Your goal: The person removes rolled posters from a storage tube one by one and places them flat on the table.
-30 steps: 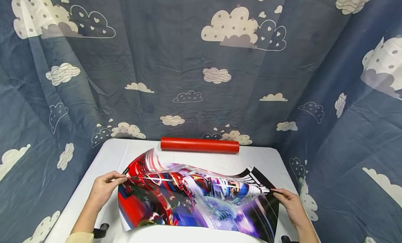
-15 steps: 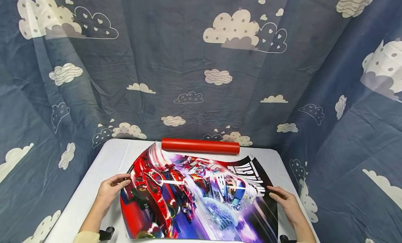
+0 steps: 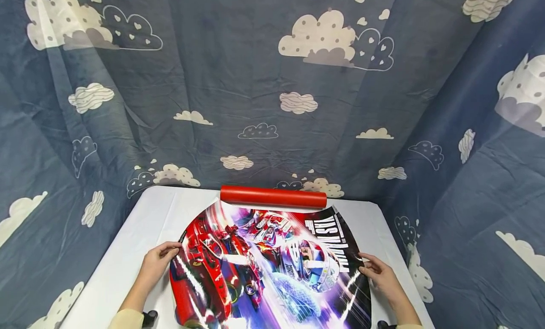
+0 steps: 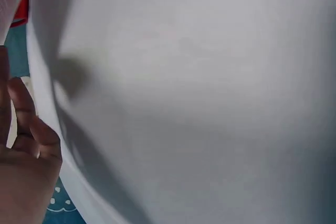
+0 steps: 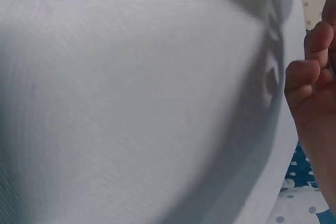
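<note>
A large glossy poster (image 3: pixel 264 272) with red racing cars, a helmeted driver and white lettering on black spans the front half of the table in the head view. Its sides curve, and its lower edge runs out of frame. At its left edge, my left hand (image 3: pixel 158 261) pinches it between thumb and fingers. My right hand (image 3: pixel 381 274) pinches the opposite edge, by the black border. In the wrist views the left hand (image 4: pixel 29 150) and right hand (image 5: pixel 315 93) appear at the image margins, with a pale white surface filling most of each frame.
A red tube (image 3: pixel 272 196) lies along the back edge of the white table (image 3: pixel 127 253), just behind the poster. Blue cloud-patterned cloth (image 3: pixel 255 107) hangs behind and at both sides. Black wrist straps (image 3: pixel 150 318) show at the bottom.
The poster's sagging middle has risen and spread, so more of its print faces the head camera. Both hands have moved slightly inward, and the poster's sides bow more.
</note>
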`<control>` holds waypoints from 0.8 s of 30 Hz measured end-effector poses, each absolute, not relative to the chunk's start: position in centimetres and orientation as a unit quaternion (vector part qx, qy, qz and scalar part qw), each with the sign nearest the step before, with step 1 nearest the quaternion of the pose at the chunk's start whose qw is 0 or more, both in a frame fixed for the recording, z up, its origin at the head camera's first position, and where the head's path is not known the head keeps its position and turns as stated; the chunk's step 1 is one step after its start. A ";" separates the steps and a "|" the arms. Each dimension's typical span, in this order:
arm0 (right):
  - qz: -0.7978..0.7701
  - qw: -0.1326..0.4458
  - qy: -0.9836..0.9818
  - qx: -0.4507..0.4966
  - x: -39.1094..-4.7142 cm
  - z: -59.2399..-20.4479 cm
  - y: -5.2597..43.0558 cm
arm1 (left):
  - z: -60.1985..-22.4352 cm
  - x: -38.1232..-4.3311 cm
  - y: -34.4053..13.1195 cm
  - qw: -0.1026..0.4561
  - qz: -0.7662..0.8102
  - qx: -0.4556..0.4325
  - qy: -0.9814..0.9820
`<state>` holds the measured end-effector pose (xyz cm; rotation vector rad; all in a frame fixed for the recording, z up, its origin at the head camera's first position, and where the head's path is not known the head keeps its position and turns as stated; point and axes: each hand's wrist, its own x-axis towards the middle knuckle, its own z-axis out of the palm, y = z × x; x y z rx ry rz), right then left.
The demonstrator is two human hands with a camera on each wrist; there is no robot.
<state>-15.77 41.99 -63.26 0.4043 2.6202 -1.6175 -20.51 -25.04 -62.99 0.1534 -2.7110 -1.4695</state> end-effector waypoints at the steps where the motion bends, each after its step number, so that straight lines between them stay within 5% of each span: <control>1: -0.514 0.021 0.848 0.131 -15.8 -63.3 41.9 | -63.1 -20.5 -25.0 0.030 -0.451 0.044 -0.891; 24: -0.355 0.028 0.932 0.068 -16.7 -63.0 41.8 | -61.9 -22.5 -24.7 0.025 -0.314 0.003 -0.949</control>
